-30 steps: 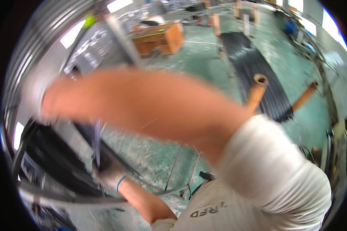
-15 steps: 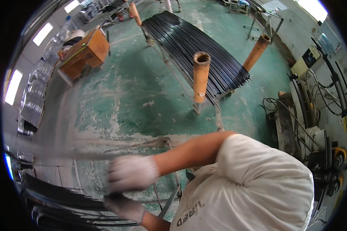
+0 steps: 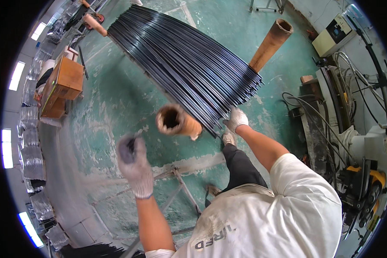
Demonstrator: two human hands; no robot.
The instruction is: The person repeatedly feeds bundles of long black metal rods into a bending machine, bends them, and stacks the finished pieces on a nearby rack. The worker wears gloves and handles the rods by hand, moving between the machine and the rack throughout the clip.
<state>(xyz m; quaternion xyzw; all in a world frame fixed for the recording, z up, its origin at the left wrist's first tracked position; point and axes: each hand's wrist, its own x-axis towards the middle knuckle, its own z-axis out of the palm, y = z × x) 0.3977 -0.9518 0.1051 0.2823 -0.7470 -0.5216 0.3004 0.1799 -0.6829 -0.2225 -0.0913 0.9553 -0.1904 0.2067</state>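
Note:
Long thin black strips [image 3: 180, 60] lie side by side in a wide stack, their uneven ends toward me. At the near ends, my right hand [image 3: 236, 119], in a white knit glove, is closed around strip ends; how many it grips is hidden. My left hand [image 3: 134, 165], also gloved and with dark-stained fingers, is raised left of the stack, near an upright orange-brown tube [image 3: 189, 125]. Motion blurs its fingers, which look loosely curved and apart, and nothing shows in them.
Another orange-brown tube [image 3: 268, 47] rises at the stack's right corner, and one [image 3: 94, 25] at the far left. A metal frame [image 3: 187, 191] stands by my legs. More black strips [image 3: 96, 250] lie at the lower left. Cables and machinery [image 3: 363, 189] line the right; a wooden desk [image 3: 64, 84] stands left.
Both hands have left the black strips at the lower left. My right hand has swung across to the stack's near ends; my left has risen. The view has turned and come nearer the stack.

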